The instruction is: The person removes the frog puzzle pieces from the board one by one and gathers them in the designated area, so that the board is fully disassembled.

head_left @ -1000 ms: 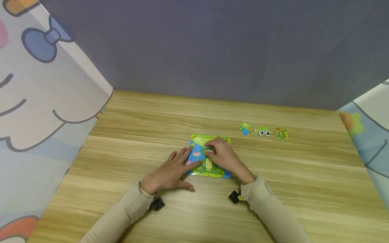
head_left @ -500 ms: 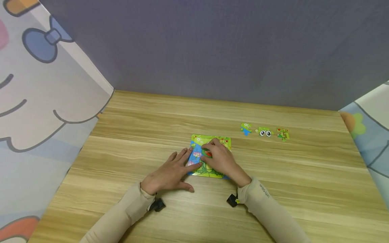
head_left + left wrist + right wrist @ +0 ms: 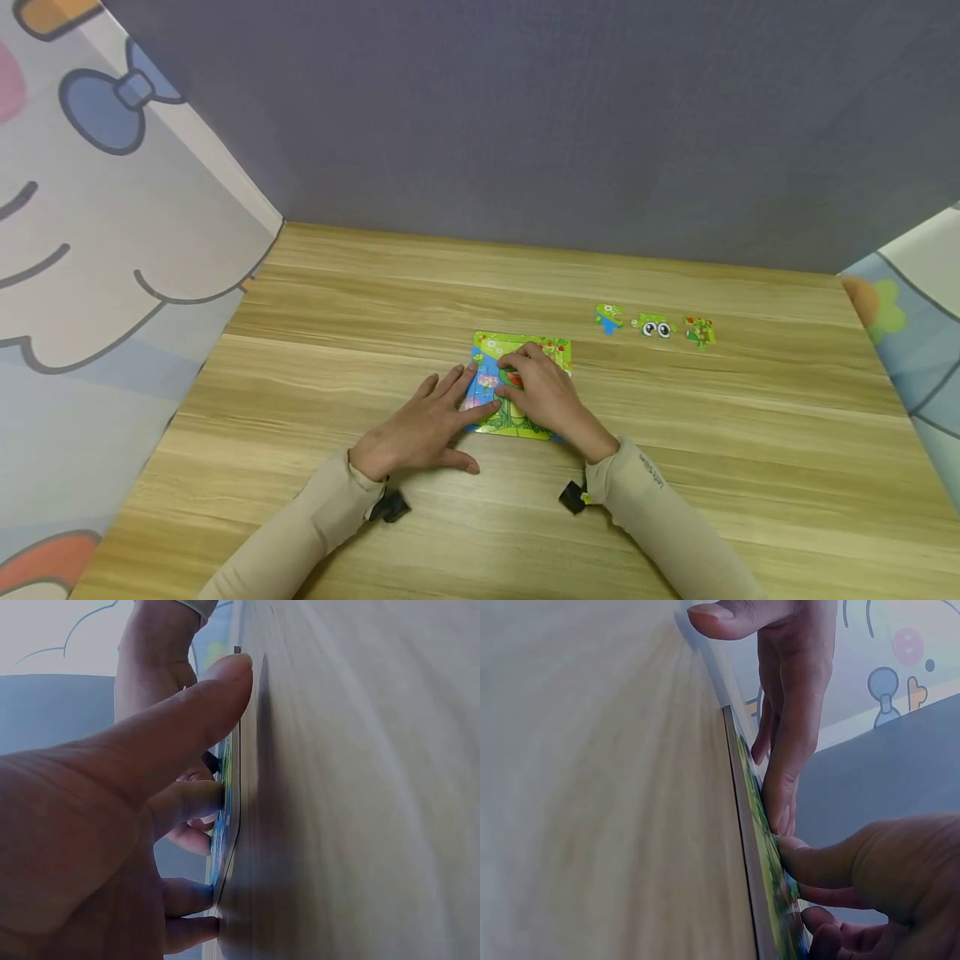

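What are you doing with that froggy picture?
A person is working on a frog puzzle on a wooden table. The left hand lies flat, holding the puzzle's left edge. The right hand presses its fingertips onto the middle. Three loose pieces wait in a row further back on the right.

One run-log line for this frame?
left hand flat, steadying puzzle | right hand pressing piece in | three loose pieces far right

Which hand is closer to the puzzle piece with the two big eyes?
The right hand. It rests on the frog puzzle board, on the side toward the eyes piece, which lies loose farther back and to the right. The left hand lies at the board's opposite edge, farther away.
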A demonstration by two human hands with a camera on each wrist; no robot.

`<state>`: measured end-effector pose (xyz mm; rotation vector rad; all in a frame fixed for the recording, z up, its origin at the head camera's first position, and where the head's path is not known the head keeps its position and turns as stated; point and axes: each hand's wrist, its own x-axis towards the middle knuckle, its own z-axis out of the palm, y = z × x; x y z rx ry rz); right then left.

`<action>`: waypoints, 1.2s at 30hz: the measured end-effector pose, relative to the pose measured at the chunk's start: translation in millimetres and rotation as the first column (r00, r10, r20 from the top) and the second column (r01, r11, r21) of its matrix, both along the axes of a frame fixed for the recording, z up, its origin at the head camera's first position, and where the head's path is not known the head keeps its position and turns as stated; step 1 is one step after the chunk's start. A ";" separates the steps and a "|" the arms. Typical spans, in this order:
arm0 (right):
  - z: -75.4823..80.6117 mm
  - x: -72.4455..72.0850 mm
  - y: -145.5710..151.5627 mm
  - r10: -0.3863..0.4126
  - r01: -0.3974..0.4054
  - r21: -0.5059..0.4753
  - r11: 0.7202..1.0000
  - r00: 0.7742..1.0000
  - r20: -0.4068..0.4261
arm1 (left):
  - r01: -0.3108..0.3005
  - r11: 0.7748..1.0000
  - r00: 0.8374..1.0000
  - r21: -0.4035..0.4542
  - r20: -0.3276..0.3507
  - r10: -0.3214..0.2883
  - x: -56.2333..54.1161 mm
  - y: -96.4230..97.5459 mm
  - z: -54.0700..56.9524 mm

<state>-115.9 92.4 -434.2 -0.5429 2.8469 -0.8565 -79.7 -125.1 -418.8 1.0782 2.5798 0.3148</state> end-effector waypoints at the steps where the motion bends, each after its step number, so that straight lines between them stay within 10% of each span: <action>1: 0.2 0.1 -0.2 -0.002 0.002 -0.001 1.000 1.000 0.002 | -0.001 1.000 1.000 -0.001 0.003 0.001 -0.1 0.0 -0.3; 36: 2.5 -7.6 8.7 0.093 -0.080 -0.273 0.959 0.995 0.036 | -0.013 1.000 1.000 -0.012 0.027 0.013 -1.1 0.2 -1.0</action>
